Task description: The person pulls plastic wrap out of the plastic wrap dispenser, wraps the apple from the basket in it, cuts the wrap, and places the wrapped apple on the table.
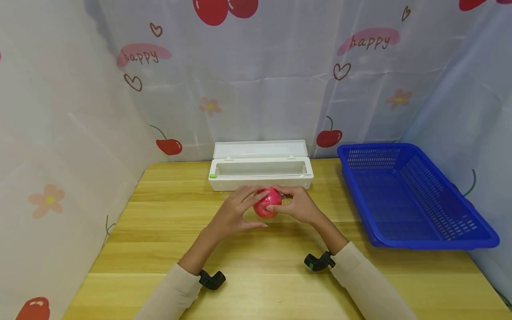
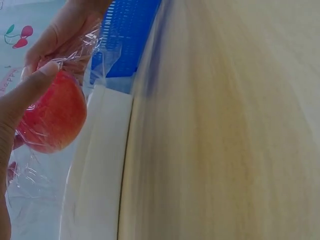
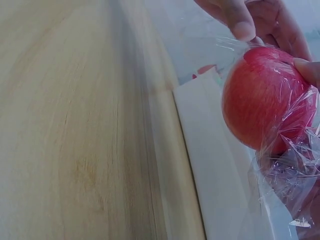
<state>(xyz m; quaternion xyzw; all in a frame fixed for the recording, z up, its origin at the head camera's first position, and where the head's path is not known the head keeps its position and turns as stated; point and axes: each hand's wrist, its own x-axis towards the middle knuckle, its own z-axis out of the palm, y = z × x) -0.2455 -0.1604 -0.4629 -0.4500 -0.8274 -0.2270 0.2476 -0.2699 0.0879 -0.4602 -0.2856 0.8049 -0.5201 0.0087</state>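
Observation:
A red apple wrapped in clear cling film is held between both hands just above the wooden table, in front of the white film dispenser box. My left hand cups the apple's left side, its thumb pressing the film on the apple. My right hand grips the apple's right side, and loose film bunches under it next to the apple.
The dispenser box stands open, lid up against the back curtain. A blue plastic basket sits at the right of the table. Curtains printed with cherries close in the left, back and right sides.

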